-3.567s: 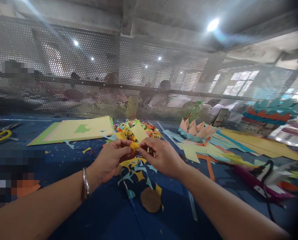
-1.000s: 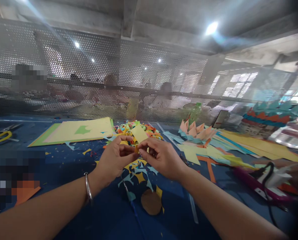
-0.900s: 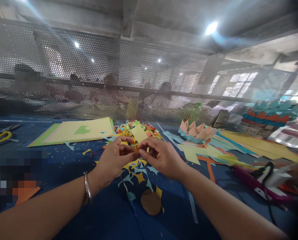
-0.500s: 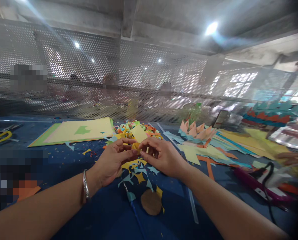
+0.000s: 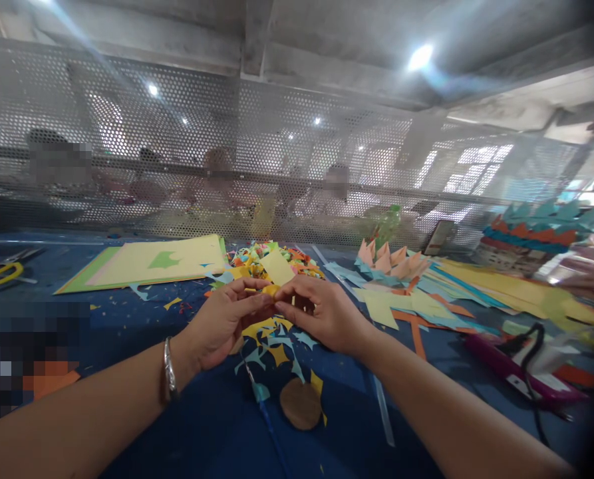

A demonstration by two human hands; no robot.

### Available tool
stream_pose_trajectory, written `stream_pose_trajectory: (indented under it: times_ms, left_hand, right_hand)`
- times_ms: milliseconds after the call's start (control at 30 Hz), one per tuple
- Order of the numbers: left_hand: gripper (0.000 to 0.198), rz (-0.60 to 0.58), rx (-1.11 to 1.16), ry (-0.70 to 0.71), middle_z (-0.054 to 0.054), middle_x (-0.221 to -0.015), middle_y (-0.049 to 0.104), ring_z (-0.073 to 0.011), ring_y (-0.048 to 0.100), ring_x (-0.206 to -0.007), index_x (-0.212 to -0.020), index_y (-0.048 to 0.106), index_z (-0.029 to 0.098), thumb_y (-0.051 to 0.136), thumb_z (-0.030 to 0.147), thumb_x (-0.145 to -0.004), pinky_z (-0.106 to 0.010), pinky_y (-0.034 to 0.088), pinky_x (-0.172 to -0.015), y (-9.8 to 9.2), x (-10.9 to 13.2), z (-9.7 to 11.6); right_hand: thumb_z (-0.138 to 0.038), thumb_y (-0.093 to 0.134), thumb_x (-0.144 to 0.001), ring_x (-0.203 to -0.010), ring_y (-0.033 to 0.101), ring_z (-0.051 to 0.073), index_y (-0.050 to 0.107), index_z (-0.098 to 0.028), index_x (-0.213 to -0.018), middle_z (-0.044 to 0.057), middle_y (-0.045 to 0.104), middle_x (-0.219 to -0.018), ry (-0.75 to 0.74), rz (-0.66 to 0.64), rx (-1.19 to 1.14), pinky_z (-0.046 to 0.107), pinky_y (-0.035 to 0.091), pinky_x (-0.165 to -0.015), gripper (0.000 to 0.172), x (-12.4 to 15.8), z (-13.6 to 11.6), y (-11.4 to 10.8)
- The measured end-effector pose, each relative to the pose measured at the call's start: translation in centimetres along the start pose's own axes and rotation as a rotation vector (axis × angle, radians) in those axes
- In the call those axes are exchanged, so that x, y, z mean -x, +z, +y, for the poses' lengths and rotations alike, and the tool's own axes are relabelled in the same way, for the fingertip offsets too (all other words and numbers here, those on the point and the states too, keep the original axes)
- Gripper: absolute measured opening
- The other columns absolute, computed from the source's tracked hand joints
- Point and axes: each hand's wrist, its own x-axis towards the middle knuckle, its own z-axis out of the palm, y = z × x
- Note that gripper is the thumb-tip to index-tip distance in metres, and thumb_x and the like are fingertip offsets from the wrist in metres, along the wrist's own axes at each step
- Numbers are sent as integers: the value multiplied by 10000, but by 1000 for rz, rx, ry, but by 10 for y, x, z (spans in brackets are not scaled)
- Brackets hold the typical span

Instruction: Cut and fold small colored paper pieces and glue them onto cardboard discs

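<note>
- Slanting inward from either side with both forearms (image 5: 102, 392)
- Pinching with left hand (image 5: 221, 320) and right hand (image 5: 325, 314)
- Close together at the fingertips (image 5: 265, 301)

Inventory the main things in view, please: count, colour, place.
Small crumpled paper piece: one, yellow, centre, pinched
Stacked flat paper sheets: several, yellow-green-pink, left
Looped-handle scissors: at least one, yellow, far left
Shredded paper heap: one, multicoloured, beyond paper piece
Round cardboard disc: one, brown, front centre
Slender rod: one, blue, left of disc
Spiky paper row: one, peach-and-blue, right of heap
Perforated metal screen: one, grey, background
Tabletop: one, blue, underneath
Bracelet: one, silver, left wrist
Left hand, right hand: one each, bare, centre
</note>
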Motion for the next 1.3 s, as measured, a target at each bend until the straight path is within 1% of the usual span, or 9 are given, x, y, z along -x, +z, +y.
stream_pose_trajectory:
  times_ms: [133, 233, 467, 567, 767, 933, 1100, 1200, 1300]
  left_hand:
    - [178, 35, 20, -8, -19, -776, 708, -144, 682, -751, -802, 615, 155, 747, 140, -684, -275, 493, -819, 1, 1, 0]
    - [160, 82, 0, 9, 21, -636, 653, -117, 639, -635, -760, 613, 158, 748, 154, -676, -308, 516, -783, 5, 3, 0]
    - [173, 152, -95, 23, -12, -715, 670, -113, 607, -597, -752, 621, 155, 759, 208, -662, -286, 502, -680, 8, 7, -2]
    - [160, 158, -100, -13, -19, -710, 670, -119, 616, -613, -736, 626, 153, 757, 213, -665, -284, 492, -698, 10, 8, -2]
    - [169, 162, -80, -33, -9, -662, 642, -116, 599, -627, -683, 622, 150, 761, 245, -669, -277, 488, -708, 10, 10, -2]
    - [161, 158, -205, 24, -14, -665, 634, -115, 577, -600, -688, 623, 147, 744, 254, -685, -271, 478, -665, 5, 6, -6]
    - [142, 151, -366, 148, -21, -680, 621, -133, 571, -609, -712, 637, 168, 701, 292, -736, -292, 473, -667, 3, 4, -9]
    - [122, 172, -406, 178, -25, -662, 619, -146, 576, -614, -715, 644, 174, 678, 285, -753, -306, 475, -669, 4, 4, -8]
    - [95, 175, -411, 202, -23, -626, 616, -144, 570, -587, -698, 648, 175, 674, 253, -745, -302, 467, -642, 4, 4, -7]
  right_hand:
    - [-225, 526, -859, -623, 528, 107, 617, -173, -811, 2, 608, -711, -54, 90, 111, 240, 414, -580, 116, 0, 0, 0]
    - [-216, 520, -859, -621, 521, 109, 603, -180, -792, -1, 594, -701, -72, 135, 175, 243, 406, -581, 113, 0, 1, 2]
    - [-227, 492, -865, -652, 534, 127, 579, -197, -768, 13, 592, -723, -40, 129, 211, 256, 407, -590, 133, 3, 0, 10]
    - [-228, 496, -857, -645, 535, 127, 577, -200, -755, 15, 599, -725, -32, 144, 225, 255, 402, -585, 134, 2, -1, 12]
    - [-238, 489, -867, -651, 538, 126, 598, -187, -790, 16, 602, -729, -60, 90, 252, 257, 404, -619, 143, 2, -3, 13]
    - [-296, 477, -894, -664, 545, 131, 627, -193, -811, 18, 611, -725, -49, 40, 182, 259, 411, -622, 200, 2, -7, 11]
    - [-275, 510, -866, -620, 533, 121, 614, -199, -860, 15, 612, -744, 47, 134, 89, 251, 422, -577, 129, 1, -4, 8]
    - [-293, 549, -838, -571, 512, 108, 594, -185, -921, 6, 584, -719, 107, 177, -1, 237, 428, -534, 144, -1, -1, 8]
    - [-305, 556, -834, -554, 488, 104, 597, -182, -870, 4, 581, -698, 137, 119, -41, 235, 412, -513, 134, -2, 0, 8]
